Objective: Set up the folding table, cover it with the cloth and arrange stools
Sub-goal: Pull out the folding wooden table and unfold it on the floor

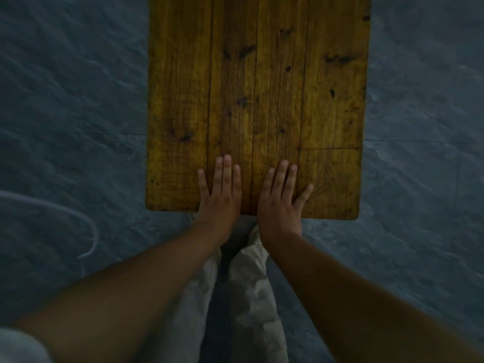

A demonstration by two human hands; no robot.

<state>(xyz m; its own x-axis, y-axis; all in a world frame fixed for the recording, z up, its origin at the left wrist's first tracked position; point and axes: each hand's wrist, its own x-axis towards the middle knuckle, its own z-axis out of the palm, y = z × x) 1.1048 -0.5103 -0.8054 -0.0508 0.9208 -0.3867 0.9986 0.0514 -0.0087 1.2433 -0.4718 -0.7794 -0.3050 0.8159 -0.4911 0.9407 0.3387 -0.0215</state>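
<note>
- Grey-blue floor [73, 106] surrounds the wooden table top [262, 74], which stretches toward twelve o'clock.
- Left hand [221, 195] lies flat, fingers straight, on its near edge.
- Right hand [280, 203] lies flat just beside, at three o'clock.

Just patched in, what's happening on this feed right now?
A person stands at the near end of a wooden table top, looking straight down at it. The left hand and the right hand lie flat side by side on its near edge, fingers straight, gripping nothing. The wood is bare: no cloth on it, and no stools in view. A pale cord lies on the grey floor to the left.
</note>
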